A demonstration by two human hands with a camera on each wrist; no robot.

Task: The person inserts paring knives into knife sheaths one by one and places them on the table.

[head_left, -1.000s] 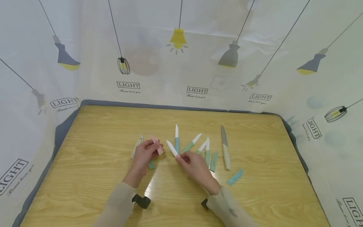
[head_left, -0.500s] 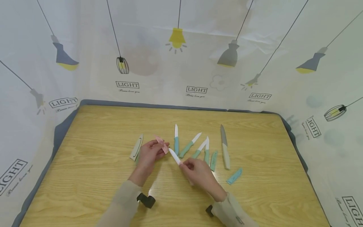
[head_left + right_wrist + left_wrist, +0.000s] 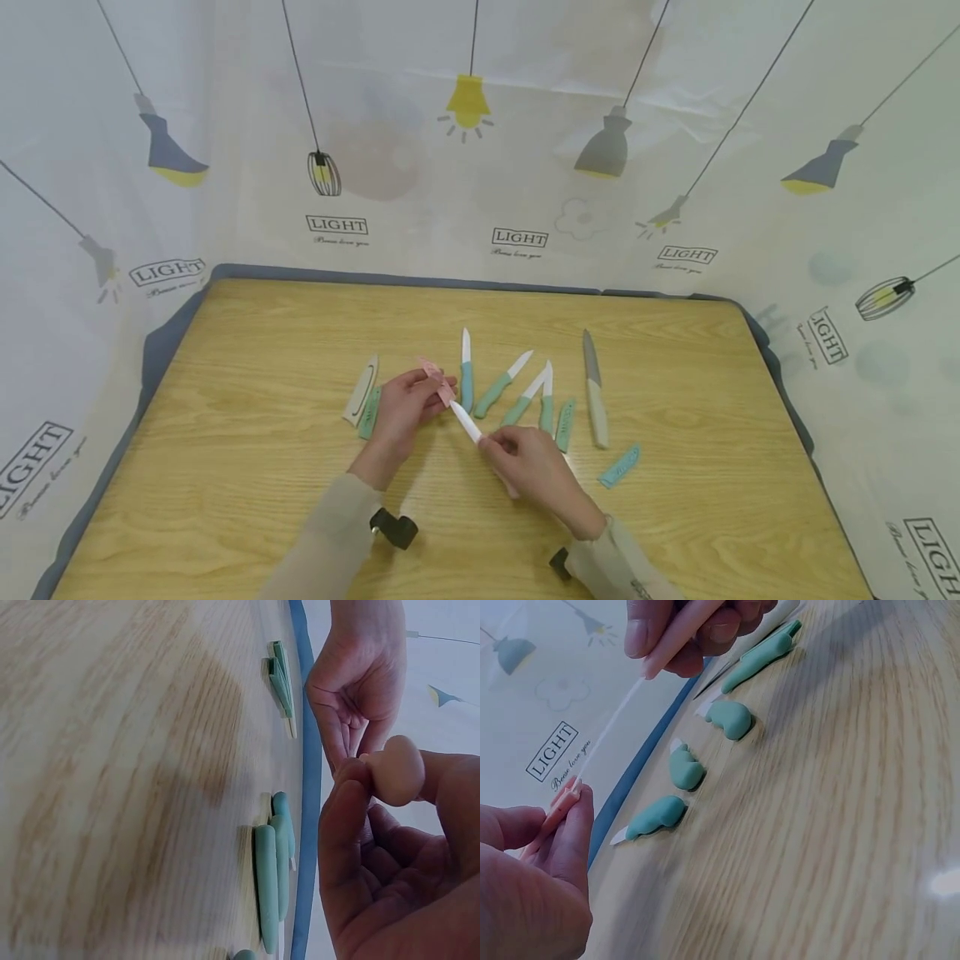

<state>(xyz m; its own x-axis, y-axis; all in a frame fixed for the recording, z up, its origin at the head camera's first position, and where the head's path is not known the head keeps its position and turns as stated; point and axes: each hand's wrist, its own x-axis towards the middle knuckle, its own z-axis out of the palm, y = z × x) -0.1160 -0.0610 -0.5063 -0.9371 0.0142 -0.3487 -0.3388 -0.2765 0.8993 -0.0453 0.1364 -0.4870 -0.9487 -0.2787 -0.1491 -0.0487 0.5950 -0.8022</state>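
My left hand [image 3: 399,414] pinches a pink knife sheath [image 3: 438,381] between thumb and fingers. In my right hand [image 3: 538,468] is a small paring knife [image 3: 466,422] with a white blade, gripped by its pink handle [image 3: 681,637]. The blade points up and left, its tip right at the open end of the sheath. In the left wrist view, blade and sheath lie nearly in one line above the table. From the right wrist view the rounded butt of the handle [image 3: 399,772] faces the camera, and the blade is hidden behind the fingers.
Left of the hands lie a cream sheath [image 3: 361,392] and a green sheath [image 3: 369,414]. Beyond and to the right are a blue-handled knife [image 3: 467,379], several green-handled knives [image 3: 493,397], another green sheath [image 3: 566,427], a large cream-handled knife [image 3: 597,408] and a blue sheath [image 3: 620,467].
My left hand has moved right with the pink sheath, uncovering the green sheath on the left. My right hand has shifted slightly right and nearer, and the gap between blade tip and sheath has closed.
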